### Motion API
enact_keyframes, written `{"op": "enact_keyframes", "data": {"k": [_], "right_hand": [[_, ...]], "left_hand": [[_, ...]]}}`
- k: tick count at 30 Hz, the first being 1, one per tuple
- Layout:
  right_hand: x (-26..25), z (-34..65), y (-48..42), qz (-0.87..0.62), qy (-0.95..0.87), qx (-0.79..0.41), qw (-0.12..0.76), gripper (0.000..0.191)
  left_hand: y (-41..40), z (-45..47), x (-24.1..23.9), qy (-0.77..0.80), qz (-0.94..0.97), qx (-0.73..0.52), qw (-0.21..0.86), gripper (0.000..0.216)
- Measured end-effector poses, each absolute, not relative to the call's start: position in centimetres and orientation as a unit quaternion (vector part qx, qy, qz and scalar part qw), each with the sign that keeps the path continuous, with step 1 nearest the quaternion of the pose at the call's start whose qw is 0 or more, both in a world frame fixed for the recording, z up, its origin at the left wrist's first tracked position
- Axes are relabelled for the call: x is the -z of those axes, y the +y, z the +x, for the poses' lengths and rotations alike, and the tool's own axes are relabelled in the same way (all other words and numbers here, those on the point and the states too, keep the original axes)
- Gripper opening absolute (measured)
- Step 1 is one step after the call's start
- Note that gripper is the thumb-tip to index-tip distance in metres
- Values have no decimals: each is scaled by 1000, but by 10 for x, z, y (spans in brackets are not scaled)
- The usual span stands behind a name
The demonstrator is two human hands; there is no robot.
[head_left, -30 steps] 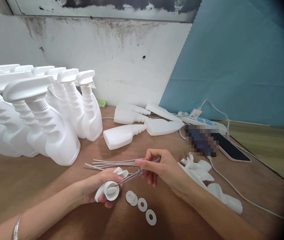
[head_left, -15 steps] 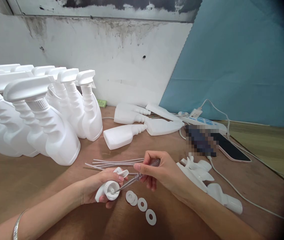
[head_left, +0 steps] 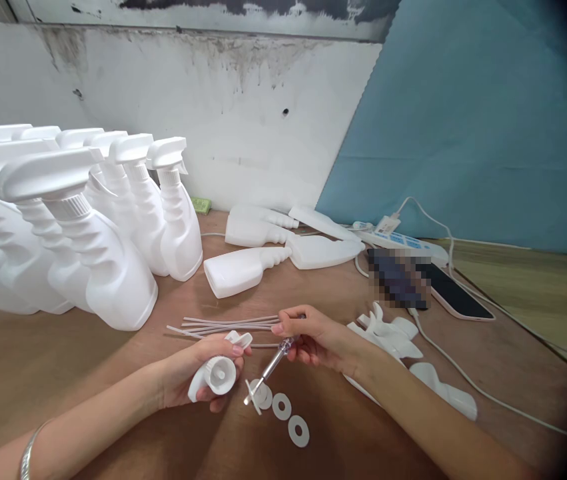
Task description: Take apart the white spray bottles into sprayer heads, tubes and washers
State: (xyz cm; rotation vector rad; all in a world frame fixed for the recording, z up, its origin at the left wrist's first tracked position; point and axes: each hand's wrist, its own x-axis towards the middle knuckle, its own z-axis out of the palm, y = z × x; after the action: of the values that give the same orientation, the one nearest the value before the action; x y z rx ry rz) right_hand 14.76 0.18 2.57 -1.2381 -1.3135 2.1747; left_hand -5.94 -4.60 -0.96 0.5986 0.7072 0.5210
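A white trigger spray head is in my left hand, whose fingers are closed around it. Its round cap opening faces me, with a small stem in the centre. My right hand grips a screwdriver by its handle, the metal shaft slanting down to the left. Near the tip a white ring washer stands tilted, apparently threaded on the shaft. Just behind it and to the right, several flat washers lie on the table. Thin plastic tubes lie just beyond both hands.
Upright white spray bottles crowd the left side. Headless bottles lie at the back middle. More spray heads lie under and beside my right forearm. Phones, cables and a power strip are at the right.
The screwdriver tip has come out of the spray head's cap and moved right and down, with a tilted washer at it. My left hand holds the spray head almost in place.
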Motion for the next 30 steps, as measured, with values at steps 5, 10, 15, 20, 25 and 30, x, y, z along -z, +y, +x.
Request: {"op": "enact_keyframes", "data": {"k": [5, 10, 15, 20, 25, 30], "right_hand": [[-36, 158, 9, -450, -521, -711, 147, 35], [-52, 167, 9, -470, -585, -645, 143, 34], [-60, 168, 7, -498, -621, -590, 137, 35], [-67, 168, -4, -504, -674, -525, 126, 26], [-73, 166, -14, -508, -715, -457, 149, 23], [-73, 163, -15, -532, -734, -384, 176, 17]], "left_hand": [[-46, -59, 11, 327, 285, -255, 864, 22], [-46, -59, 11, 327, 284, -256, 864, 22], [-45, -59, 12, 328, 286, -256, 863, 20], [-46, -59, 12, 326, 289, -255, 863, 20], [-47, -59, 10, 329, 288, -257, 862, 19], [-49, -58, 9, 344, 287, -258, 856, 21]]}}
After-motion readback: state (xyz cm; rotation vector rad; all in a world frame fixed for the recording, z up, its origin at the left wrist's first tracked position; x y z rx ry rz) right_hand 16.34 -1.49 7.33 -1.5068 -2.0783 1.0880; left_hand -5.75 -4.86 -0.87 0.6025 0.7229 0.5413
